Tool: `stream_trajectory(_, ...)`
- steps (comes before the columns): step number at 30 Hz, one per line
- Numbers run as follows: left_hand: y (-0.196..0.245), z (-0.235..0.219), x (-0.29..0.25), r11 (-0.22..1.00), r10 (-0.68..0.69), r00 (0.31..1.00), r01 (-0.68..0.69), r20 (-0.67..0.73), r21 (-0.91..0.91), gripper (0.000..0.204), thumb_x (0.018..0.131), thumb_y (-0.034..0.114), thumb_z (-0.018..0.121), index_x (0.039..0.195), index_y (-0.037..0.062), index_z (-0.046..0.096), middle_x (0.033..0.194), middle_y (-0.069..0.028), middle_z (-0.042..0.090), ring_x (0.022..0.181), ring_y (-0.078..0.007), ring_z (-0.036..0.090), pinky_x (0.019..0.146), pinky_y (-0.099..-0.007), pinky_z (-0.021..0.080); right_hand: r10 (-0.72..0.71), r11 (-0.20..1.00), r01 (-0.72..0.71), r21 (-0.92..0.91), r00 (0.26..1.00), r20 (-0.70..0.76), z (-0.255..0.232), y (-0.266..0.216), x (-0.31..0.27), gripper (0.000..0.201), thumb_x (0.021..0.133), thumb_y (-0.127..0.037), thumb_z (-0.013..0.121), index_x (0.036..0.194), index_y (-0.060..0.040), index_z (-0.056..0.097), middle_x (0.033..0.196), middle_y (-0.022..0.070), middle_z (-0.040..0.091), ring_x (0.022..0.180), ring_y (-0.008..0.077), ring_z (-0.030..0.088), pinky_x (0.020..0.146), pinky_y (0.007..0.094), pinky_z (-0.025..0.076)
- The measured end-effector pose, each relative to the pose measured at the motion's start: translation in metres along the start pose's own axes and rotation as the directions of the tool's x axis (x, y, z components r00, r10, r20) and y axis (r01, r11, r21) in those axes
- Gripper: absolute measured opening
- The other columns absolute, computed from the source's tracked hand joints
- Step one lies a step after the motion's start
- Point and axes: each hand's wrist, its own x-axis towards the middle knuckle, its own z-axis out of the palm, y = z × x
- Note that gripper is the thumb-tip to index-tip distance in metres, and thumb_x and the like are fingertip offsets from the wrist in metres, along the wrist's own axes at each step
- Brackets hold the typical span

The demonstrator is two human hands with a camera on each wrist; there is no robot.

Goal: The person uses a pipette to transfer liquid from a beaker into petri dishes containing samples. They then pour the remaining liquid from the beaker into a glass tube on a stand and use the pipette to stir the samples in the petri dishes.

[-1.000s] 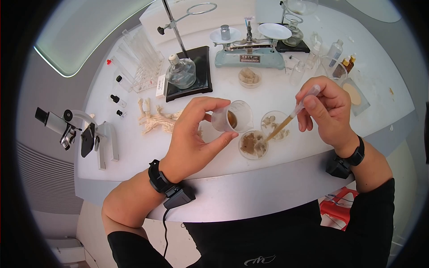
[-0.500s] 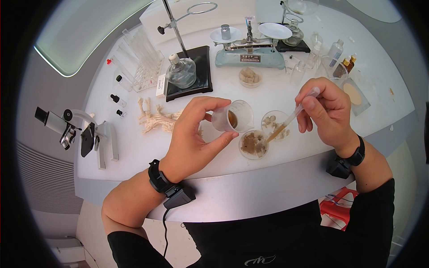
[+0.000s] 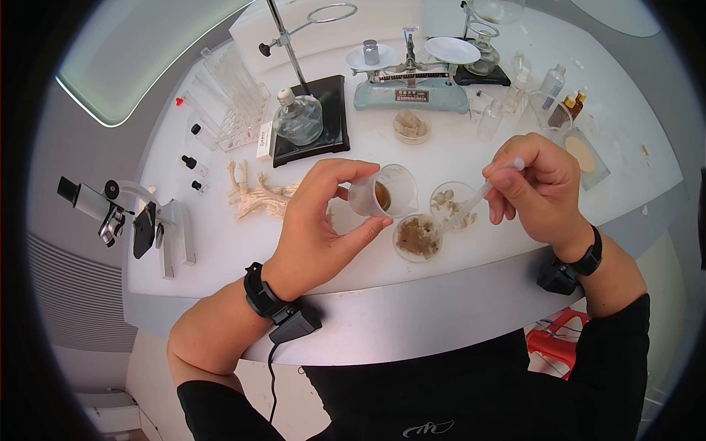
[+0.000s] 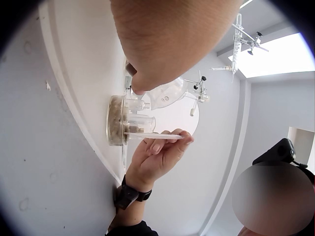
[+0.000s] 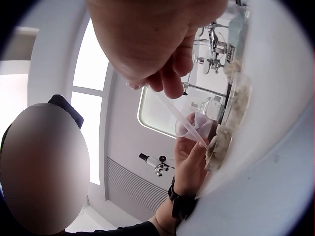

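Note:
My left hand (image 3: 312, 231) grips a small clear plastic beaker (image 3: 364, 192), tilted to the right, with some brown liquid inside. A plastic dropper pipette (image 3: 476, 202) is pinched at its bulb by my right hand (image 3: 543, 189). The pipette slants down left, its tip at the right rim of the nearer petri dish (image 3: 418, 239). Pale clumps in that dish are stained brown. Behind it, a second petri dish (image 3: 450, 192) holds dry-looking pale pieces. The right wrist view shows the pipette (image 5: 174, 112) looking whitish, its tip over the clumps.
Farther back stand a petri dish of tan chunks (image 3: 412, 127), a balance scale (image 3: 410, 95) and a ring stand base (image 3: 334, 110) with a stoppered flask (image 3: 300, 121). Pale root-like strands (image 3: 257, 195) and a microscope (image 3: 151, 220) lie left. Several bottles (image 3: 551, 84) stand at right.
Brown liquid has left the pipette, whose tube now looks clear. The stain in the nearer dish has spread and darkened. My right fingers have squeezed inward; the left hand and beaker are still.

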Motion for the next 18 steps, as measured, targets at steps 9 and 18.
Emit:
stream_trajectory(9,0.0013,-0.0003,0.0004,1.0,0.009,1.0,-0.009,-0.003,0.01,0.065,0.089,0.006,0.096,0.147,0.0079,0.067,0.144,-0.0089,0.067,0.131,-0.0205,0.066,0.106,-0.0366,0.055,0.003,1.0,-0.003,-0.016,1.0,-0.001,-0.0001,-0.0005,0.0001,0.007,0.113,-0.008,0.074,0.114,-0.002,0.073,0.101,0.0104,0.082,0.07,0.0096,0.077,0.051,0.0196,0.049)
stream_trajectory(18,0.0008,-0.0007,0.0007,1.0,0.013,1.0,-0.013,-0.005,0.009,0.064,0.088,0.006,0.096,0.146,0.008,0.068,0.144,-0.0092,0.068,0.13,-0.0215,0.067,0.105,-0.0369,0.055,-0.018,0.988,0.037,0.152,0.992,-0.126,-0.0028,0.0059,0.0038,0.023,0.117,-0.019,0.07,0.125,0.0022,0.072,0.101,0.0154,0.081,0.06,0.0101,0.07,0.048,0.0214,0.048)
